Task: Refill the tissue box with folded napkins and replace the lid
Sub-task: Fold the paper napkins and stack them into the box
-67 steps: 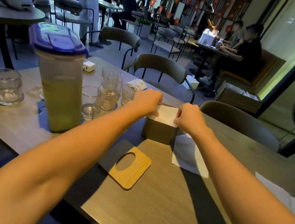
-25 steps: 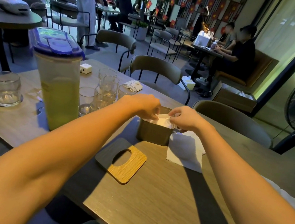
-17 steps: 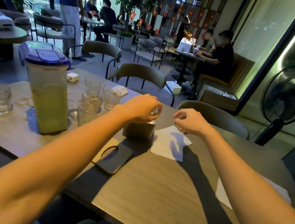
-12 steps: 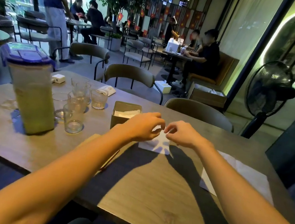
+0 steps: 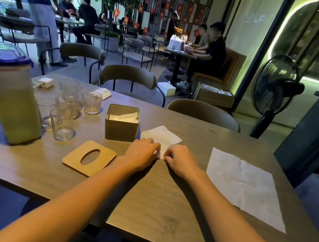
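Observation:
An olive tissue box (image 5: pixel 120 128) stands open on the wooden table (image 5: pixel 160 206), with folded white napkins (image 5: pixel 124 117) showing inside. Its wooden lid (image 5: pixel 89 158) with an oval hole lies flat in front of the box, to the left. A small white napkin (image 5: pixel 161 137) lies just right of the box. My left hand (image 5: pixel 142 153) and my right hand (image 5: pixel 179 159) pinch the near edge of that napkin, fingertips close together. A large unfolded napkin (image 5: pixel 243 182) lies flat to the right.
A tall pitcher (image 5: pixel 9 98) of green drink stands at the left, with several glasses (image 5: pixel 63 123) beside it. A white charger (image 5: pixel 45 82) lies at the far edge. Chairs (image 5: pixel 128 78) stand across the table, a floor fan (image 5: pixel 274 92) at the right.
Both hands left the tissue box and moved right to the small napkin, which they now pinch at its near edge. The view swung right, showing the large unfolded napkin.

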